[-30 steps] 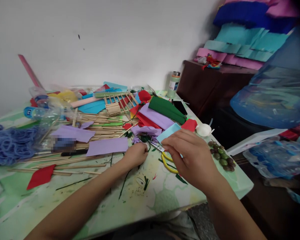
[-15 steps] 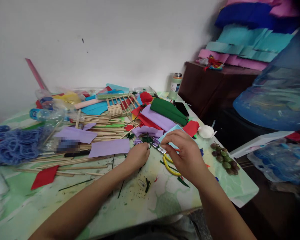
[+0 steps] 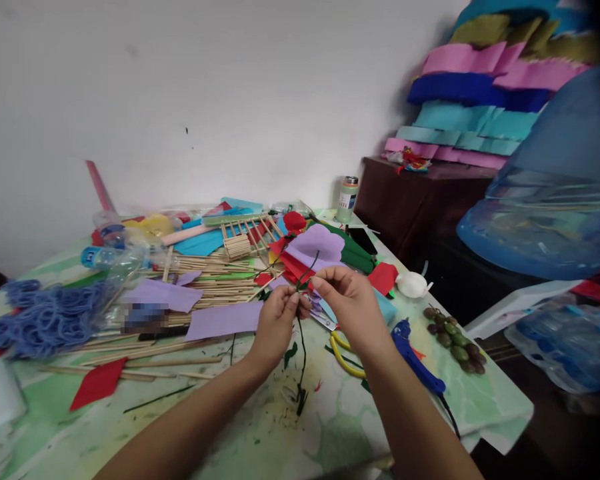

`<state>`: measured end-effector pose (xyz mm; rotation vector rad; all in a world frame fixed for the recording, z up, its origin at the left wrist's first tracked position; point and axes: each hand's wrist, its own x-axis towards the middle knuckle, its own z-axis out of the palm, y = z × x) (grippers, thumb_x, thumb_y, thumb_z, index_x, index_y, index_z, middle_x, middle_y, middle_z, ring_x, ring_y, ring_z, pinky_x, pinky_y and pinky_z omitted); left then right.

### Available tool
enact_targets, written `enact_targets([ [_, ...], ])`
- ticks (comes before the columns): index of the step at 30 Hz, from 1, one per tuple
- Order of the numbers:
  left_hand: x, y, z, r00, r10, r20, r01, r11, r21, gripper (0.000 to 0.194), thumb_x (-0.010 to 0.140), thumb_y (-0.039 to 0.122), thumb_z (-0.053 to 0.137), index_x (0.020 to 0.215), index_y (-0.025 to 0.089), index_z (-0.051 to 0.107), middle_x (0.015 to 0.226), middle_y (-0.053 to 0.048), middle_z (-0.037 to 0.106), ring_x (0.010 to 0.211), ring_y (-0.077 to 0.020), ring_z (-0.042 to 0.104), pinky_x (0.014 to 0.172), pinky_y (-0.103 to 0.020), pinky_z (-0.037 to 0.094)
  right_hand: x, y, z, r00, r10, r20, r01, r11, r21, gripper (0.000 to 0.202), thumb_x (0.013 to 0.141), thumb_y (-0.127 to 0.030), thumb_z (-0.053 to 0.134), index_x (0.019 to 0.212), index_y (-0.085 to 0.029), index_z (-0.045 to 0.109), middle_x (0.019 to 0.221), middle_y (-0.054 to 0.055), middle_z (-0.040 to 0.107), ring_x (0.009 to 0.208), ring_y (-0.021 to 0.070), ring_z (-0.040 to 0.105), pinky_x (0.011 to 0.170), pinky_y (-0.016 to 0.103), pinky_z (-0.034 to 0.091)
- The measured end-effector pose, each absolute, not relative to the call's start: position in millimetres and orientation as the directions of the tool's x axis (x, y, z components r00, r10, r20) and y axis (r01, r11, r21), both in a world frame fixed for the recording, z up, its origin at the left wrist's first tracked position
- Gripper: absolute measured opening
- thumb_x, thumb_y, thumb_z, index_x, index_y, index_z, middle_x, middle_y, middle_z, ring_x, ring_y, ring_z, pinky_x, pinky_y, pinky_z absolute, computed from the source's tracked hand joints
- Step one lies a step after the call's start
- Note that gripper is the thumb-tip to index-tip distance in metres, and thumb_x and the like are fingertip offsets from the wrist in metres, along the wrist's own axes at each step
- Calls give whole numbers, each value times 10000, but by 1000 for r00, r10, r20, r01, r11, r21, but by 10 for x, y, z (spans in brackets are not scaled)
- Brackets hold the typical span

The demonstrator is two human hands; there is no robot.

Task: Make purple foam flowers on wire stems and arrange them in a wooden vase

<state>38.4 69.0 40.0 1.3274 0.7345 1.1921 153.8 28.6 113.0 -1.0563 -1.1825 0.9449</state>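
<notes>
Near the middle of the table, my left hand point(image 3: 279, 321) is closed on a thin dark green stem point(image 3: 303, 353), which hangs below the fingers and also sticks up above them. My right hand point(image 3: 347, 303) touches it from the right, thumb and forefinger pinched at the stem's upper part; what exactly lies between those fingertips is too small to tell. Behind the hands is a purple scalloped piece point(image 3: 316, 245). Scissors with yellow handles point(image 3: 344, 357) lie beside my right hand, their blades partly hidden by it.
Wooden sticks point(image 3: 225, 290), purple strips point(image 3: 224, 321) and blue yarn point(image 3: 50, 310) cover the left side. At the right lie a blue glue gun point(image 3: 414, 360), grapes point(image 3: 455, 340) and a white object point(image 3: 413, 285). A bottle point(image 3: 347, 200) stands at the back.
Both hands have come up from the table near the scissors, and the long stem now shows upright. The view has tilted up, and the blue glue gun has come into sight.
</notes>
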Motion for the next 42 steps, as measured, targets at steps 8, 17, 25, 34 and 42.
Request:
enact_targets([
  [8, 354, 617, 452, 212, 930, 299, -155, -270, 950, 156, 870, 335, 492, 850, 180, 481, 756, -2, 579, 691, -129, 554, 653, -248, 445, 1328, 443, 952, 158, 982, 101, -235, 137, -962, 264, 692, -385, 674, 678, -166, 526, 466, -69, 449, 392, 80, 401, 403, 214, 328],
  [17, 319, 636, 447, 182, 924, 337, -62, -331, 941, 176, 878, 349, 486, 917, 179, 512, 740, -2, 572, 682, -135, 543, 652, -258, 441, 1352, 390, 967, 94, 982, 163, -121, 174, -977, 246, 741, -368, 631, 667, -145, 561, 530, -24, 519, 491, 99, 461, 512, 231, 365],
  [25, 323, 692, 473, 206, 929, 307, -142, -282, 949, 112, 873, 285, 477, 854, 175, 471, 733, 5, 564, 650, -114, 522, 633, -244, 427, 1594, 432, 1131, -53, 975, 215, 244, 221, -944, 234, 783, -329, 558, 642, -143, 563, 590, -10, 548, 552, 105, 485, 556, 231, 370],
  [34, 275, 717, 518, 187, 922, 340, -206, -301, 931, 109, 839, 272, 523, 891, 194, 467, 677, 19, 569, 621, -104, 508, 573, -213, 368, 1893, 468, 1679, -393, 916, 85, 886, 402, -232, 178, 758, -157, 557, 588, -169, 608, 531, -11, 534, 486, 92, 399, 483, 242, 248],
  [42, 245, 657, 566, 303, 883, 359, -123, -338, 933, 103, 811, 235, 545, 810, 163, 619, 770, -27, 625, 742, -139, 560, 688, -246, 427, 1610, 555, 1890, -523, 838, -156, 839, 538, 76, 222, 679, 0, 562, 547, -172, 610, 491, -10, 531, 446, 88, 367, 489, 270, 253],
])
